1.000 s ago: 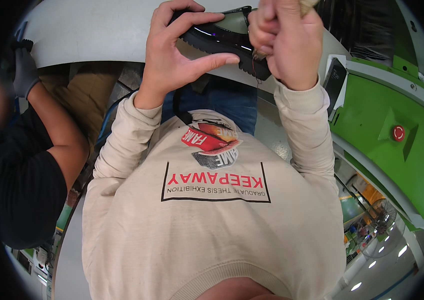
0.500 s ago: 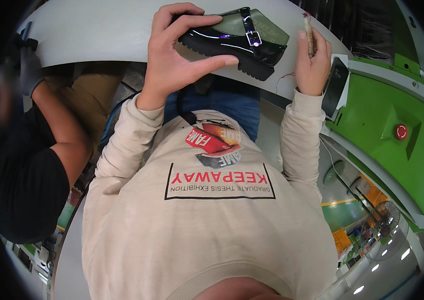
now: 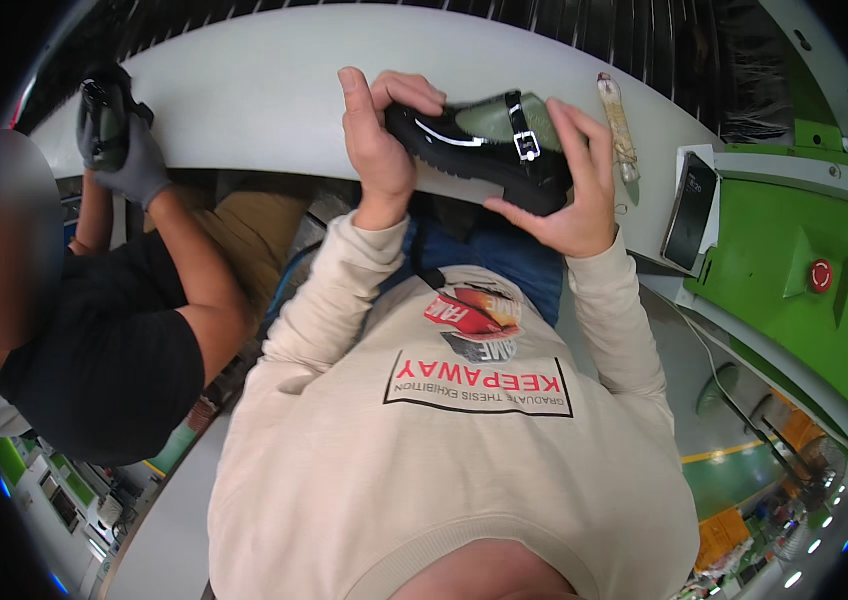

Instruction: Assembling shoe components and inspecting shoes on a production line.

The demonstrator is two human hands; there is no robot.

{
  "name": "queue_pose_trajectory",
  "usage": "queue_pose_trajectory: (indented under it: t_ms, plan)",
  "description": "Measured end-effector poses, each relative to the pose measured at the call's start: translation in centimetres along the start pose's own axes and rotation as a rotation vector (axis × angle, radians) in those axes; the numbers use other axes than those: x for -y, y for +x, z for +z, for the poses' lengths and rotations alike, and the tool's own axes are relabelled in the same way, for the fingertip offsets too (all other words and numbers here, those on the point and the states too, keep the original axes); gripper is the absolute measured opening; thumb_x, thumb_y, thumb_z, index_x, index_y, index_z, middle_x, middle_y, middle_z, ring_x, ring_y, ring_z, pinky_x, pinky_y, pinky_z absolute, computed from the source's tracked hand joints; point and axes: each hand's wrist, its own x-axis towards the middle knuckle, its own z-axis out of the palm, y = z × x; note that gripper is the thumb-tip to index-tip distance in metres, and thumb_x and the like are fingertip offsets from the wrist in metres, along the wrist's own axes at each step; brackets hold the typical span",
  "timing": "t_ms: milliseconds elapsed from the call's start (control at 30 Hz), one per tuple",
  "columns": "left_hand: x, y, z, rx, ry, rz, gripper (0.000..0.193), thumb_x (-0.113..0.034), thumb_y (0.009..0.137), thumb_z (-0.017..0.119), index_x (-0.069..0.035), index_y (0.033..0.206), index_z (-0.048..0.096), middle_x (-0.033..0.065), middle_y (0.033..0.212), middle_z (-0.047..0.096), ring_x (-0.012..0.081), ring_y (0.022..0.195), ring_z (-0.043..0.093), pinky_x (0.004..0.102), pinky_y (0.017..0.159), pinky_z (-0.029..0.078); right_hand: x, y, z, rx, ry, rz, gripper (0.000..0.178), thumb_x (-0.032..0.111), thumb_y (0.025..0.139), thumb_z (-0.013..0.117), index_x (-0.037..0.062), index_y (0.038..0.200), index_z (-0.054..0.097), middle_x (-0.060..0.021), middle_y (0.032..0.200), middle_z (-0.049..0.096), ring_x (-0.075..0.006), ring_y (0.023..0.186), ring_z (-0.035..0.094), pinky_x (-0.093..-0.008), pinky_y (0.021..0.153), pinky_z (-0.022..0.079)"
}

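Observation:
A glossy black shoe (image 3: 464, 150) with a green upper panel, a buckled strap and a chunky ridged sole is held on its side between my hands, at the near edge of the white table. My left hand (image 3: 381, 150) is at the toe, its fingers curled over the front. Around the heel end, my right hand (image 3: 584, 195) grips with the thumb under the heel and the fingers on the upper. A slim stick-like tool (image 3: 616, 130), wrapped in pale material with a dark reddish tip, lies on the table beyond my right hand.
At the left, a co-worker's gloved hands (image 3: 134, 165) hold another dark shoe (image 3: 107, 120). A phone (image 3: 691, 210) leans at the table's right end, beside a green machine (image 3: 784, 260) with a red button (image 3: 820, 275). Dark slats (image 3: 584, 45) run behind the table (image 3: 254, 90).
My right hand has put the wrapped tool down on the table and taken hold of the shoe's heel end. My left hand has shifted to the toe. The co-worker's shoe has come into view.

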Motion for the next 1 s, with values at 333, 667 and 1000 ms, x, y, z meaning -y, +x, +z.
queue_pose_trajectory:
  t_ms: [333, 667, 1000]
  plan:
    - [-5.7, 3.0, 6.6, 0.036, -0.283, -0.056, 0.088, -0.071, 0.114, 0.018, 0.002, 0.152, 0.049, 0.0228, 0.141, 0.061, 0.0343, 0.136, 0.059, 0.0569, 0.124, 0.045, 2.9, -0.1, 0.1, -0.41, -0.141, -0.1, 0.113, 0.03, 0.061, 0.109, 0.0031, 0.157, 0.055, -0.0223, 0.151, 0.052, -0.0396, 0.133, 0.059, -0.0469, 0.11, 0.053]
    - [-5.3, 6.0, 5.3, 0.607, -0.004, -0.173, 0.079, 0.001, 0.087, 0.086, 0.005, 0.156, 0.05, 0.0296, 0.158, 0.056, 0.0401, 0.146, 0.058, 0.0507, 0.121, 0.05, 1.6, -0.3, 0.4, -0.231, 0.604, 0.243, 0.124, 0.021, 0.071, 0.104, 0.0012, 0.169, 0.03, -0.0254, 0.162, 0.046, -0.0407, 0.142, 0.058, -0.0491, 0.116, 0.049]
    - [-5.6, 7.3, 7.7, 0.591, 0.107, -0.215, 0.045, -0.002, 0.094, 0.082, 0.005, 0.134, 0.062, 0.0271, 0.133, 0.073, 0.0348, 0.124, 0.074, 0.0439, 0.105, 0.062, 2.1, -0.6, 0.7, -0.168, 0.283, 0.209, 0.082, 0.018, 0.094, 0.083, -0.0005, 0.164, 0.043, -0.0256, 0.156, 0.052, -0.0469, 0.141, 0.054, -0.05, 0.118, 0.045]
